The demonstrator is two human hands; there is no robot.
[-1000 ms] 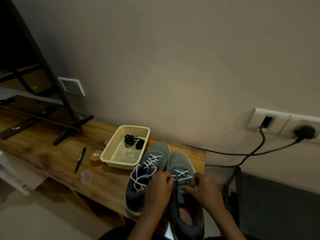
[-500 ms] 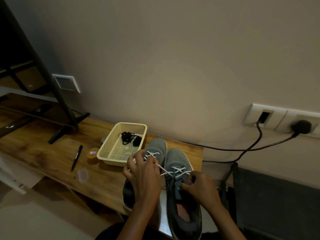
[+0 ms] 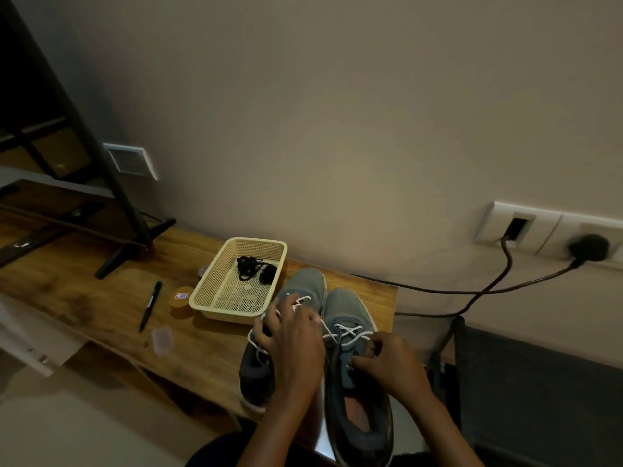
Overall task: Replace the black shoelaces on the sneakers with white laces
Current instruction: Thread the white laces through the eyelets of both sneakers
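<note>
Two grey sneakers stand side by side at the right end of the wooden table [image 3: 84,298]. The left sneaker [image 3: 303,284] is laced in white and mostly covered by my left hand [image 3: 291,345]. That hand is closed on one end of the white lace [image 3: 332,332], which runs taut across to the right sneaker [image 3: 347,308]. My right hand [image 3: 387,360] pinches the right sneaker's tongue and lace near the upper eyelets. Bundled black laces [image 3: 253,267] lie in the cream basket [image 3: 215,303].
A black pen [image 3: 150,305], an orange round tin [image 3: 182,299] and a small clear plastic case [image 3: 161,338] lie left of the basket. A black stand [image 3: 128,244] rests at the back left. Black cables [image 3: 472,291] hang from wall sockets at right.
My left hand has moved up and left from the right sneaker's eyelets, drawing the white lace out taut over the left sneaker. My right hand stays on the right sneaker.
</note>
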